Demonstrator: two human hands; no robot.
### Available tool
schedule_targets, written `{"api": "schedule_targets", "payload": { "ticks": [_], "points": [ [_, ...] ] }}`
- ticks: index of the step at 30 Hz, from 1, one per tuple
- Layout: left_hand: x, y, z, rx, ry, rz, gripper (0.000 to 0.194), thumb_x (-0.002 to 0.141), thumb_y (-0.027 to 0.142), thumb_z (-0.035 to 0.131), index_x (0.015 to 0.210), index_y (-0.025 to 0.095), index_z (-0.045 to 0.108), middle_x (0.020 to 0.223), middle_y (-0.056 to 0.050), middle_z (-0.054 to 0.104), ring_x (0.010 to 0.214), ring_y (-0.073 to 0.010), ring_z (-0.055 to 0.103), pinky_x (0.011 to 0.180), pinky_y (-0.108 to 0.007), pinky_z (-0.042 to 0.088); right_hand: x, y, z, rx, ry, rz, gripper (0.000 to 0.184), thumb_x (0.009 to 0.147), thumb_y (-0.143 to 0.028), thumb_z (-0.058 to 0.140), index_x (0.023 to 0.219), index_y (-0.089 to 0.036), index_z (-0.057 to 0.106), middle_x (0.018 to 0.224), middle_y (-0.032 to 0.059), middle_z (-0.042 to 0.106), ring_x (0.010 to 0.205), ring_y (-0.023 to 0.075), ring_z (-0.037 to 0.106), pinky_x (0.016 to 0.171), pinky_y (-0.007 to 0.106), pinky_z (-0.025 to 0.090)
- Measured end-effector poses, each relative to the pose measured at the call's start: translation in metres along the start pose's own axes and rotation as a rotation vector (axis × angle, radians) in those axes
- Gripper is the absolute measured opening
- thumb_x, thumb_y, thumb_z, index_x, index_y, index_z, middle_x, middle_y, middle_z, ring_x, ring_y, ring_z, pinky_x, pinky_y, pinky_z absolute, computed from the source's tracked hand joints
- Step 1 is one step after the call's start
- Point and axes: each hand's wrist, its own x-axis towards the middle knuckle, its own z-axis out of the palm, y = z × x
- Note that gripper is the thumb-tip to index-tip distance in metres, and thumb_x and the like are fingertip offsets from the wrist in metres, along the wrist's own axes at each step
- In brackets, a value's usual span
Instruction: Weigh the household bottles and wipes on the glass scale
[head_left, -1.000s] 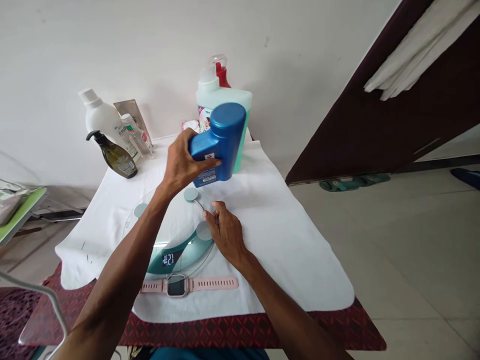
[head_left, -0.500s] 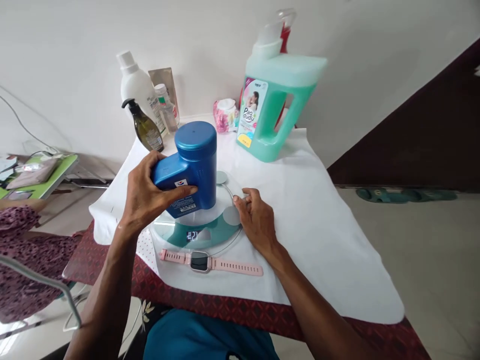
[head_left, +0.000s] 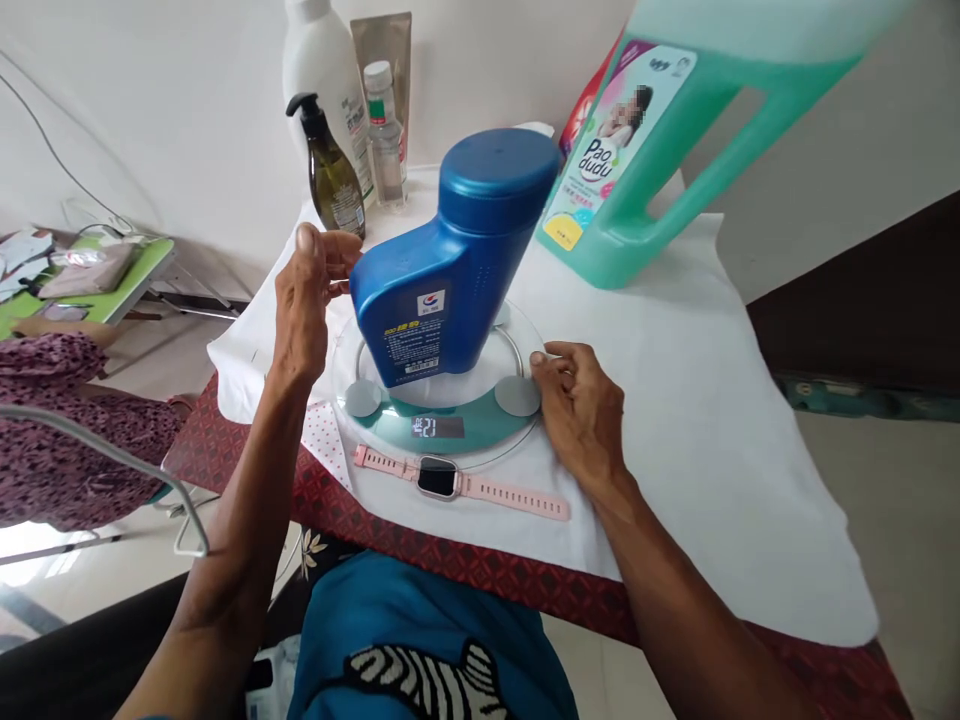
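A blue plastic bottle (head_left: 450, 270) with a wide blue cap stands upright on a round glass scale (head_left: 517, 395), whose display is lit. My left hand (head_left: 307, 300) is raised just left of the bottle, fingers loosely apart, fingertips at its shoulder without gripping it. My right hand (head_left: 581, 405) rests on the white cloth (head_left: 690, 380) with curled fingers pinching the scale's right rim. A pink smartwatch (head_left: 450, 480) lies flat in front of the scale.
A large green detergent jug (head_left: 675, 130) stands behind right. A dark pump bottle (head_left: 330, 175), a white bottle (head_left: 319, 50) and a small clear bottle (head_left: 386, 130) line the wall. A green side table (head_left: 112, 290) and another person's patterned sleeve (head_left: 67, 420) are at left.
The blue bottle came down from the air onto the scale and stands there. My left hand has loosened off it. The camera moved closer and left; the right hand stayed on the rim.
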Motion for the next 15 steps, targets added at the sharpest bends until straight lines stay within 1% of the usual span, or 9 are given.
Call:
{"api": "schedule_targets", "payload": {
  "ticks": [1, 3, 5, 6, 8, 10, 11, 13, 15],
  "points": [
    [0.002, -0.013, -0.003, -0.054, 0.021, -0.034, 0.076, 0.098, 0.090, 0.040, 0.095, 0.023, 0.075, 0.097, -0.009, 0.075, 0.086, -0.0231, 0.070, 0.077, -0.039, 0.058, 0.001, -0.001, -0.001, 0.010, -0.006, 0.038, 0.048, 0.099, -0.068, 0.055, 0.111, -0.023, 0.065, 0.089, 0.0051, 0.074, 0.074, 0.0208, 0.067, 0.074, 0.037, 0.055],
    [0.005, -0.038, -0.007, -0.090, 0.076, -0.096, 0.071, 0.098, 0.088, 0.045, 0.087, 0.023, 0.072, 0.093, -0.009, 0.074, 0.083, -0.0213, 0.070, 0.075, -0.037, 0.058, 0.005, -0.002, -0.007, 0.022, -0.059, 0.142, 0.048, 0.099, -0.068, 0.055, 0.105, -0.022, 0.066, 0.081, 0.0043, 0.072, 0.065, 0.0204, 0.065, 0.067, 0.037, 0.053],
    [0.005, -0.059, -0.009, -0.059, 0.136, -0.133, 0.071, 0.097, 0.089, 0.044, 0.082, 0.024, 0.069, 0.088, -0.008, 0.073, 0.081, -0.0199, 0.069, 0.072, -0.035, 0.057, 0.013, -0.007, -0.015, 0.008, -0.129, 0.222, 0.050, 0.098, -0.070, 0.055, 0.099, -0.022, 0.066, 0.074, 0.0036, 0.070, 0.057, 0.0197, 0.062, 0.061, 0.037, 0.051],
    [0.004, -0.067, -0.009, -0.046, 0.156, -0.143, 0.072, 0.097, 0.090, 0.043, 0.081, 0.024, 0.068, 0.086, -0.008, 0.072, 0.080, -0.0194, 0.068, 0.071, -0.034, 0.056, 0.018, -0.011, -0.020, -0.019, -0.150, 0.229, 0.049, 0.099, -0.070, 0.055, 0.098, -0.022, 0.065, 0.073, 0.0034, 0.069, 0.055, 0.0195, 0.062, 0.061, 0.038, 0.050],
    [0.001, -0.080, -0.007, -0.029, 0.181, -0.155, 0.071, 0.097, 0.089, 0.043, 0.081, 0.024, 0.067, 0.083, -0.007, 0.071, 0.078, -0.0185, 0.068, 0.069, -0.032, 0.056, 0.031, -0.022, -0.027, -0.096, -0.136, 0.183, 0.044, 0.102, -0.065, 0.055, 0.095, -0.021, 0.064, 0.074, 0.0035, 0.070, 0.055, 0.0185, 0.063, 0.068, 0.040, 0.052],
    [-0.003, -0.087, -0.003, -0.015, 0.201, -0.159, 0.071, 0.098, 0.088, 0.043, 0.080, 0.024, 0.066, 0.083, -0.006, 0.070, 0.075, -0.0177, 0.067, 0.067, -0.031, 0.055, 0.045, -0.033, -0.027, -0.147, -0.086, 0.109, 0.038, 0.105, -0.057, 0.054, 0.095, -0.021, 0.062, 0.079, 0.0047, 0.071, 0.059, 0.0172, 0.064, 0.076, 0.041, 0.052],
    [-0.004, -0.088, -0.002, -0.009, 0.203, -0.158, 0.070, 0.098, 0.088, 0.043, 0.080, 0.023, 0.065, 0.083, -0.006, 0.071, 0.074, -0.0175, 0.067, 0.066, -0.032, 0.055, 0.052, -0.037, -0.024, -0.143, -0.060, 0.072, 0.036, 0.105, -0.055, 0.054, 0.095, -0.021, 0.062, 0.083, 0.0057, 0.072, 0.065, 0.0172, 0.066, 0.079, 0.041, 0.053],
    [-0.007, -0.090, 0.001, 0.007, 0.192, -0.156, 0.071, 0.098, 0.088, 0.044, 0.080, 0.023, 0.065, 0.084, -0.007, 0.072, 0.074, -0.0179, 0.067, 0.067, -0.032, 0.055, 0.066, -0.039, -0.010, -0.104, -0.012, 0.012, 0.033, 0.104, -0.052, 0.056, 0.096, -0.021, 0.061, 0.092, 0.0075, 0.072, 0.080, 0.0185, 0.069, 0.083, 0.039, 0.053],
    [-0.009, -0.091, 0.001, 0.027, 0.174, -0.160, 0.071, 0.097, 0.089, 0.044, 0.079, 0.023, 0.065, 0.086, -0.007, 0.073, 0.075, -0.0187, 0.067, 0.068, -0.033, 0.055, 0.079, -0.032, 0.008, -0.081, 0.021, -0.020, 0.027, 0.102, -0.048, 0.058, 0.096, -0.021, 0.060, 0.098, 0.0082, 0.072, 0.092, 0.0188, 0.068, 0.087, 0.038, 0.053]
  ]
}}
